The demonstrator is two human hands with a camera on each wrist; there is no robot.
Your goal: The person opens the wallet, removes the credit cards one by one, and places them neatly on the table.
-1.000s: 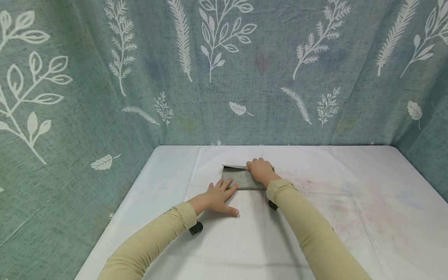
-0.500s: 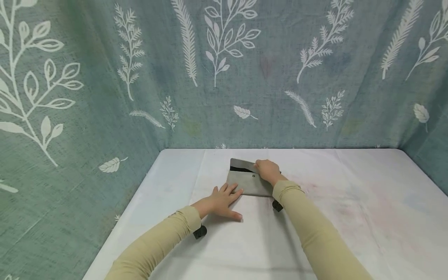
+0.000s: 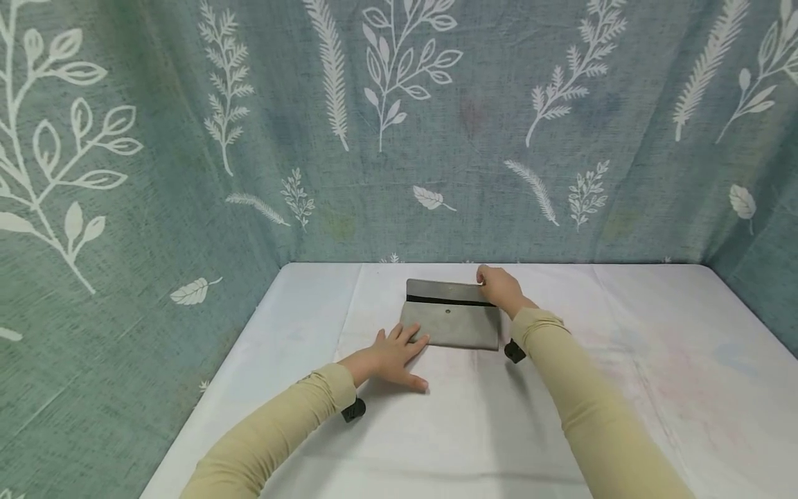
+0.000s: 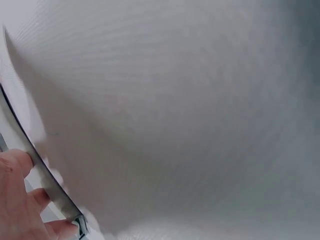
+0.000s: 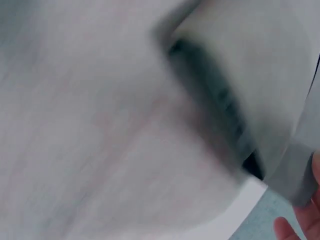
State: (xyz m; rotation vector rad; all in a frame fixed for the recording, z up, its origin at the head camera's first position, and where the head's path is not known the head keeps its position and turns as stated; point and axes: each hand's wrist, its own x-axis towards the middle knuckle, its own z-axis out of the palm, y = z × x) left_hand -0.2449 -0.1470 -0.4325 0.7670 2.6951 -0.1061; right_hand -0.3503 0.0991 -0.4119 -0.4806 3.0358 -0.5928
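On the white table (image 3: 386, 450), towards its far edge and a little left of the middle, lies a grey case (image 3: 451, 329), its long sides running left to right. Its flap (image 3: 439, 289) is raised on the far side, exposing a dark strip between flap and body. A small round fastener (image 3: 447, 311) is noted on the body, near the strip.

The left hand (image 3: 394, 359) has its fingers spread and extended; fingertips rest on the near left corner of the case, while the thumb points right over the table, off the case. It grips nothing.

The right hand (image 3: 503, 287) is at the far right corner, fingers curled, pinching the end of the flap. The right wrist view is blurred, and part of this hand is cut off there.

Both sleeves (image 3: 280, 423) are beige. A black device (image 3: 354, 409) shows just beside the left cuff, another by the right. A green curtain (image 3: 474, 173) with white leaf motifs stands behind the far edge.
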